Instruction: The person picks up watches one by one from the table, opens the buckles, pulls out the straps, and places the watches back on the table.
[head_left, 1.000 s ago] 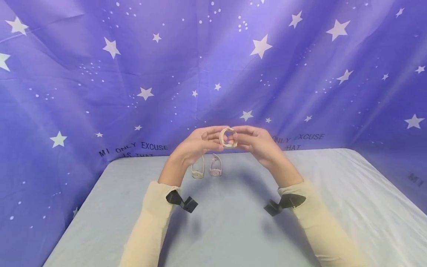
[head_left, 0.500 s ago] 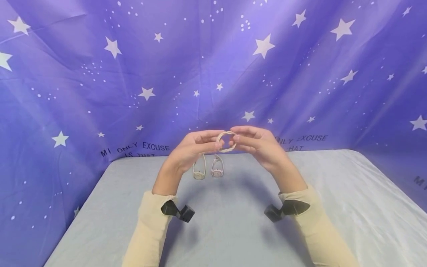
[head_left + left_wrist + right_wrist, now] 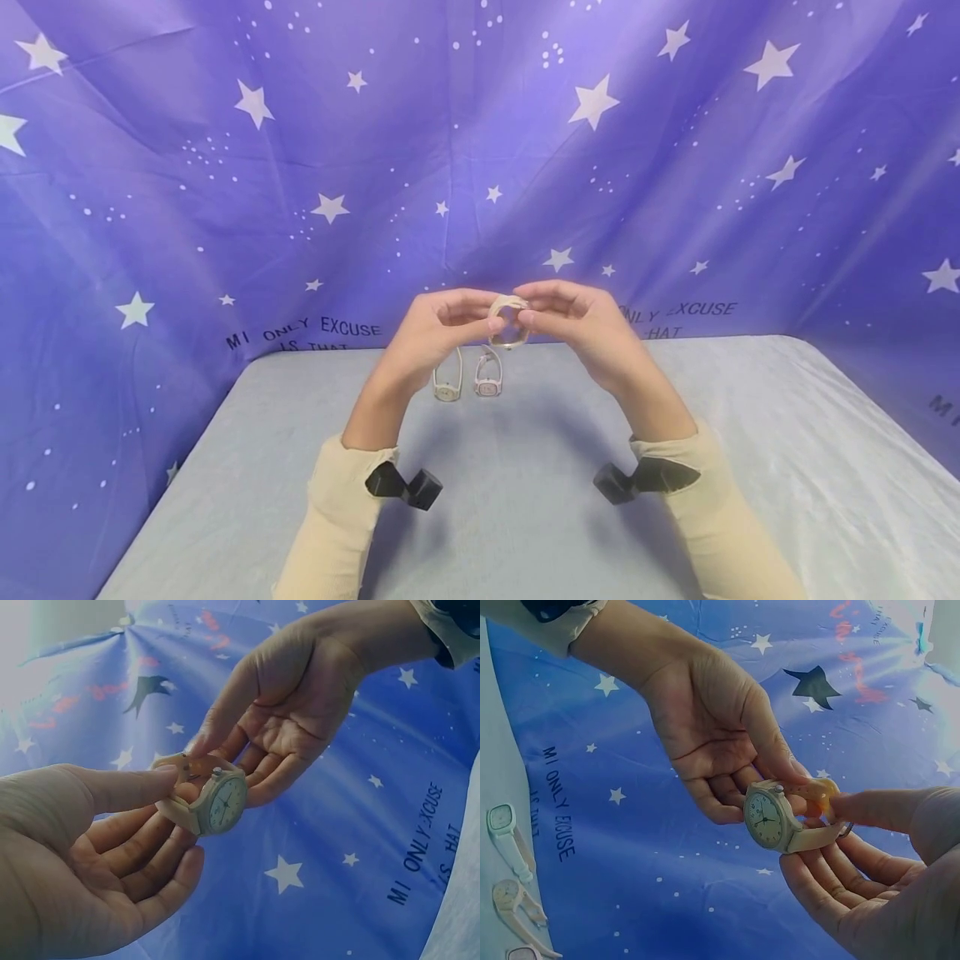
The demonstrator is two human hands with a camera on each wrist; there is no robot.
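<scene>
A cream wristwatch (image 3: 509,344) with a round pale dial is held up in the air, its strap bent into a loop. My left hand (image 3: 435,329) pinches one side of the strap between thumb and fingers. On the other side, my right hand (image 3: 585,325) pinches the strap, thumb on top. In the left wrist view the watch (image 3: 226,804) shows its dial and crown outward. The right wrist view shows the watch's strap (image 3: 814,838) and a metal buckle (image 3: 846,829) by my right fingers; where the strap ends meet is partly covered by fingertips.
On the pale cloth-covered table (image 3: 517,517) lie a cream watch (image 3: 447,392) and a pink watch (image 3: 488,387). A mint-edged watch (image 3: 502,818) also lies there in the right wrist view. A purple star-print curtain (image 3: 450,125) hangs behind the table.
The held watch has turned between the fingers, and its loop looks taller now than half a second ago. Both hands keep their pinch on the strap. The watches on the table have not moved.
</scene>
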